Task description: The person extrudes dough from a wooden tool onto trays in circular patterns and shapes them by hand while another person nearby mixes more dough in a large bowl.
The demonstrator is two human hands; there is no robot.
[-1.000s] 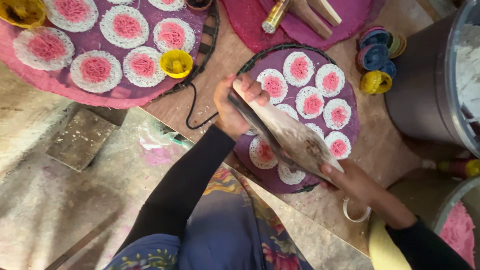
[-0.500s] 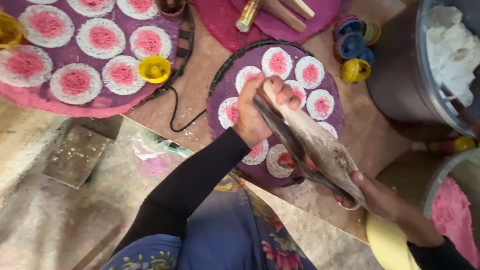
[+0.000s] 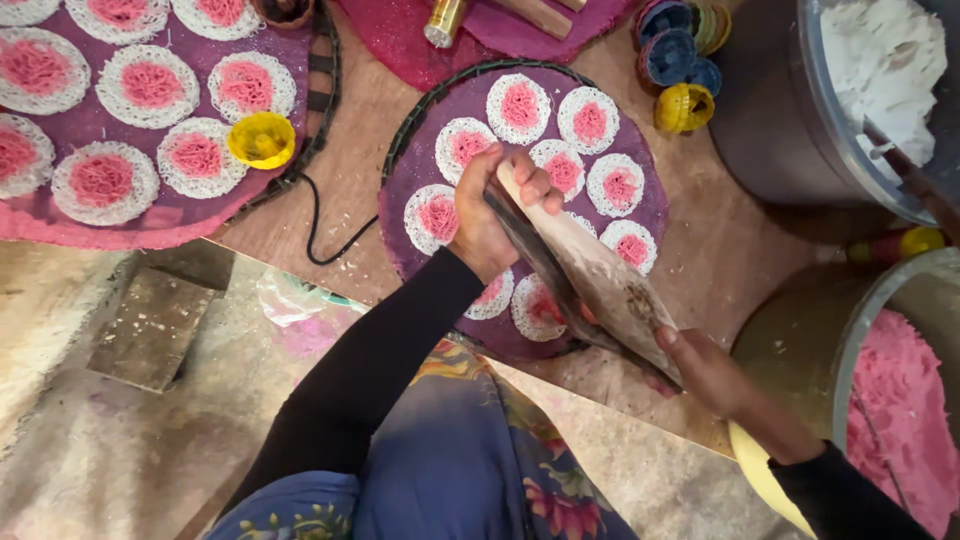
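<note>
- On the far left, I am seeing a large round tray covered in purple-pink cloth, carrying rows of white lacy noodle rounds with pink centres; a small yellow plastic mould is sitting at its right edge, and a black cord is trailing over the wooden bench.
- I am closing my left hand around the upper end of a long, flat, flour-dusted wooden board, fingers curled over the top and thumb behind it, so the end stays raised.
- The board is slanting over a smaller round woven tray lined with purple cloth, hiding part of its noodle rounds; held at both ends, it is staying clear of them, as far as I can judge.
- My right hand is gripping the lower end near the bench edge, fingers wrapped under it.
- Past the tray, blue and yellow moulds are lying in a cluster within reach.
- At the right, a grey metal tub of white flour is standing above a second tub of pink dough.
</note>
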